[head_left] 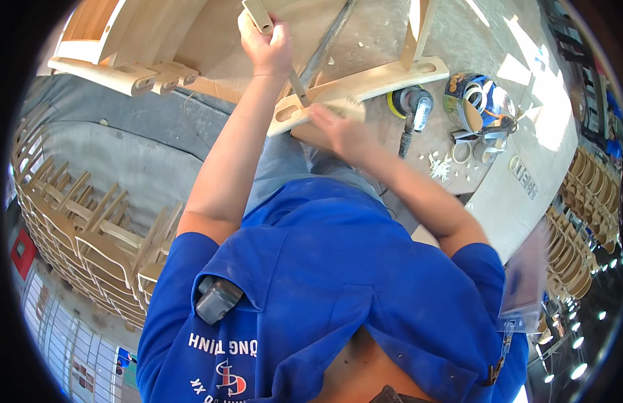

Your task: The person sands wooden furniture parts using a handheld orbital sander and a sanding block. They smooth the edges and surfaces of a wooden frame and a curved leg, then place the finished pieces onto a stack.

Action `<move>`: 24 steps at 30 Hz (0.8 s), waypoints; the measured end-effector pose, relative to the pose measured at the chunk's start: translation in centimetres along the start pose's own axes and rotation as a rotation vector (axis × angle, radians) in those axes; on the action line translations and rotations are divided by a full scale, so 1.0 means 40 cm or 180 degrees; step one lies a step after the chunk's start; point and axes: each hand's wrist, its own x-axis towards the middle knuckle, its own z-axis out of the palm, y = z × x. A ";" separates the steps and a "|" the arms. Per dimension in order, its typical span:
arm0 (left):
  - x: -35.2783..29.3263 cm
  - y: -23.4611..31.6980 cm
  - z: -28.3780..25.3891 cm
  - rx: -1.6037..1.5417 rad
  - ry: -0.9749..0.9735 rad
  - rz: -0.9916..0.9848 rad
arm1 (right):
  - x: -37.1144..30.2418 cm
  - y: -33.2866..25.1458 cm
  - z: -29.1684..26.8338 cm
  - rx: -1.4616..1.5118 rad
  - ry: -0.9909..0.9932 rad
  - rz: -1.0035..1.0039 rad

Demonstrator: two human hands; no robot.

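Observation:
Near the top middle, my left hand [266, 48] is closed around a pale wooden piece [258, 17] whose upper end has a hole. A narrow wooden strip [298, 88] shows below that fist; whether it is the same piece is hidden. My right hand [344, 136] is slightly blurred, fingers pressed together at the strip's lower end. It holds a tan sheet with dark print [352, 109], which looks like sandpaper. Under and beyond it lies a long pale wooden rail [379, 80] with a slot near each end, an upright joined at its far end.
To the right are a disc sander [412, 104], a container of tape rolls and tools [478, 101], a loose tape ring [461, 152] and white scraps [440, 165]. Slotted wooden parts [130, 80] stand far left. Stacked chair frames [90, 235] line the left side.

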 end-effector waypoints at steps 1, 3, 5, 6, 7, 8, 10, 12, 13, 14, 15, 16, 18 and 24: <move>0.001 0.000 -0.006 0.0200 -0.0005 0.0114 | -0.003 0.008 -0.010 -0.0273 0.0006 0.0371; 0.011 -0.008 -0.011 0.0575 -0.0010 0.0326 | -0.012 0.042 -0.035 -0.0681 0.0092 0.0903; 0.022 -0.025 -0.007 0.0584 0.0028 0.0459 | -0.007 0.044 -0.035 -0.0510 0.0092 0.0915; 0.021 -0.031 -0.009 0.0598 0.0025 0.0484 | -0.001 0.030 -0.025 -0.0617 0.0079 0.1280; 0.020 -0.039 -0.013 0.0620 0.0018 0.0500 | 0.010 0.015 -0.013 -0.0178 0.0198 0.0855; 0.021 -0.046 -0.015 0.0663 0.0034 0.0531 | 0.027 -0.031 0.019 0.0109 0.0065 0.0791; 0.024 -0.059 -0.018 0.0755 0.0059 0.0588 | 0.050 -0.090 0.056 0.0283 -0.0153 0.0438; 0.020 -0.067 -0.024 0.0474 -0.0120 0.0573 | 0.051 -0.114 0.061 0.0058 -0.0291 0.0350; 0.019 -0.069 -0.025 0.0331 -0.0219 0.0569 | 0.044 -0.112 0.053 0.0097 -0.0166 0.0054; 0.019 -0.070 -0.026 0.0266 -0.0218 0.0473 | 0.033 -0.099 0.039 -0.0158 -0.0232 0.0248; 0.017 -0.070 -0.025 0.0202 -0.0211 0.0371 | 0.019 -0.080 0.021 -0.0116 -0.0376 0.0357; 0.014 -0.070 -0.024 0.0139 -0.0199 0.0262 | 0.006 -0.065 0.008 -0.0107 -0.0355 0.0456; 0.006 -0.068 -0.017 0.0114 -0.0101 0.0388 | -0.004 -0.052 0.007 -0.0155 -0.0267 0.0699; 0.007 -0.062 -0.028 0.0215 -0.0198 0.0290 | 0.083 -0.147 0.163 0.0009 -0.0081 -0.0212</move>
